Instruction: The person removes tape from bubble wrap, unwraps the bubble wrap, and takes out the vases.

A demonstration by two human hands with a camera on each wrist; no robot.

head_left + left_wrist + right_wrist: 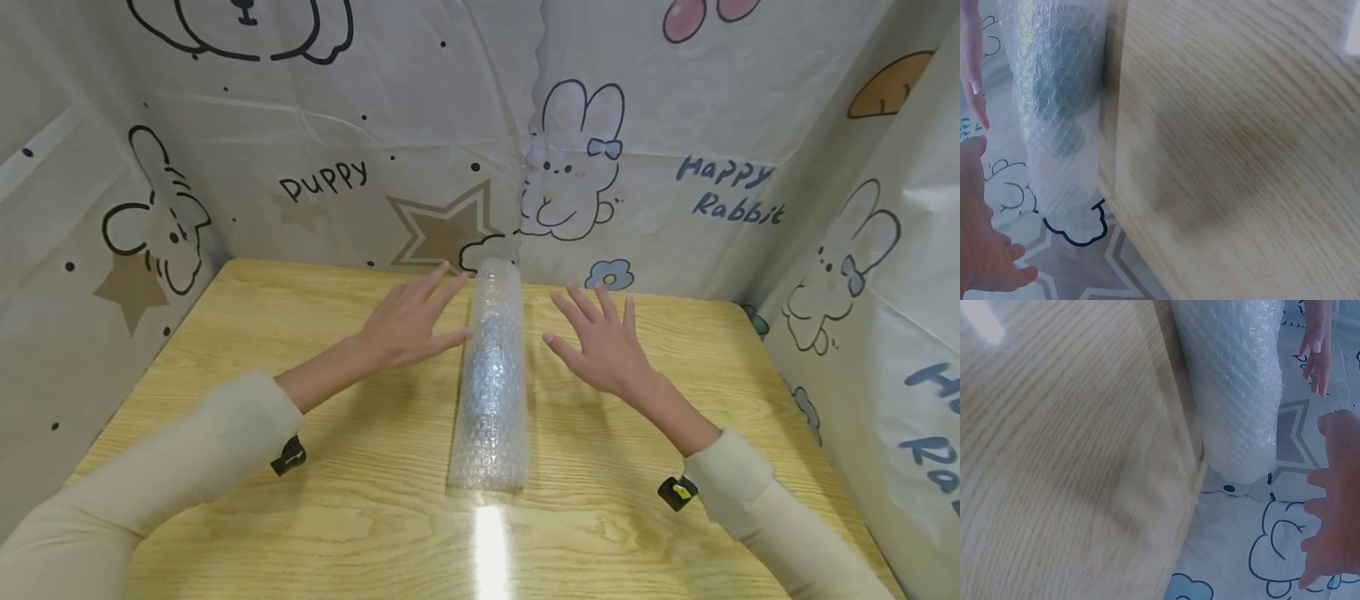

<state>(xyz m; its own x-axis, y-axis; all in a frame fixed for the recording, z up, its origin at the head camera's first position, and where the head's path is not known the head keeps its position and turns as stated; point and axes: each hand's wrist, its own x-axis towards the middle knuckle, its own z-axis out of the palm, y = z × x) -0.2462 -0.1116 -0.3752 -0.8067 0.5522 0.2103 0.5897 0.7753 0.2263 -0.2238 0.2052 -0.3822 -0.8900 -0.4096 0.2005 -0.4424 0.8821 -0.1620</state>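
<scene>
A long roll of bubble wrap [491,392] lies on the wooden table, one end toward the back edge and the other toward the person. Something bluish shows dimly through its layers; the left wrist view gives it a dark green-grey tint inside the wrap [1063,75]. To the left of the roll is my left hand [411,321], fingers spread, its thumb tip right at the wrap's side. On the other side my right hand [600,346] hovers with fingers spread and a small gap between thumb and wrap. Neither hand grips anything.
Behind the table [360,533] hangs a pale printed cloth [450,100] with rabbit, star and puppy drawings, which also covers both sides. A small black device [288,456] sits at the left cuff, another black device [677,492] at the right cuff. Light glares off the front tabletop.
</scene>
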